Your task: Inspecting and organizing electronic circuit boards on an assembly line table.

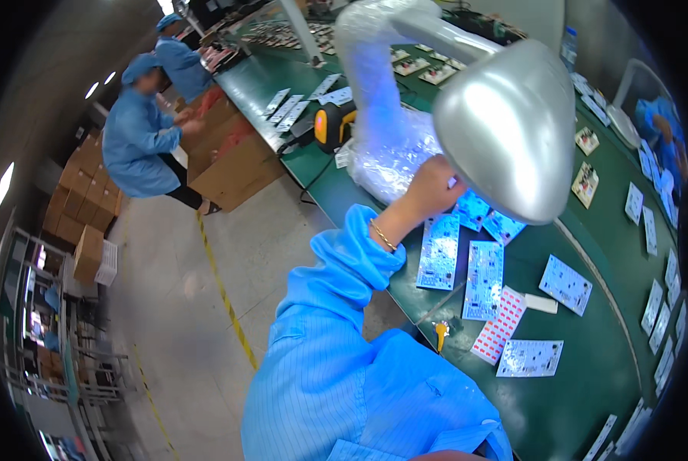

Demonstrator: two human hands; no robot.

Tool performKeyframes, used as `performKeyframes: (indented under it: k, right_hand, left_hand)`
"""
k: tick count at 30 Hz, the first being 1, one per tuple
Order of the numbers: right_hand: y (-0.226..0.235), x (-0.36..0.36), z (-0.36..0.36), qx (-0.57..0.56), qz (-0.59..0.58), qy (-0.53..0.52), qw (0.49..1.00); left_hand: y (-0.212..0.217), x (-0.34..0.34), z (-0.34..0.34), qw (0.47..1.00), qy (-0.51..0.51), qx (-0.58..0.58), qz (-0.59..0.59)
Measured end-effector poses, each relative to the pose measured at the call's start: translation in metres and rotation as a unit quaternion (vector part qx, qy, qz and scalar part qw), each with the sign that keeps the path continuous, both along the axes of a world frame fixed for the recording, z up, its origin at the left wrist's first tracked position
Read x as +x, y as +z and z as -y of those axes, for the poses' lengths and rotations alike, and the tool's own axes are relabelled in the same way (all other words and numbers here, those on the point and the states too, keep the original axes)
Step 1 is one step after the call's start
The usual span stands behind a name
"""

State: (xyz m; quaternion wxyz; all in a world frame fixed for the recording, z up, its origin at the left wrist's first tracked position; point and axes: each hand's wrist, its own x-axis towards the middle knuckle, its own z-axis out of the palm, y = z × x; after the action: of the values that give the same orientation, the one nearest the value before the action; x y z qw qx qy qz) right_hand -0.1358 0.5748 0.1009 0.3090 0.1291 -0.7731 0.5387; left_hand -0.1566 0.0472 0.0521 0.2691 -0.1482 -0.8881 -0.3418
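My left hand (434, 187) reaches in beside the silver dome of a lamp (505, 131), its fingers curled together. Whatever they may hold is too small or hidden to make out. Just below the hand, in blue-white light, lie white circuit boards, one (438, 252) near my wrist and another (484, 280) to its right. Part of the board group is covered by the lamp head. Closer to me are a sheet of red labels (499, 326) and one more circuit board (530, 358). My right hand does not appear.
Clear plastic wraps the lamp's base (394, 154). Beyond it stands a yellow-and-black handheld scanner (332, 127). A small yellow object (441, 332) lies near the green bench's edge. Several boards line the right side. Two people work at far left by a cardboard box (240, 180).
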Motion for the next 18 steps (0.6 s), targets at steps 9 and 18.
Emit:
performKeyframes:
  k: [9,18]
  right_hand:
    - [0.040,-0.077,0.158,0.030,0.001,0.299,0.954]
    - [0.011,-0.080,0.288,-0.107,0.008,0.414,0.904]
  left_hand:
    - [0.047,0.001,-0.030,0.988,-0.088,-0.069,-0.106]
    - [0.068,-0.025,-0.035,0.988,-0.146,-0.036,-0.030]
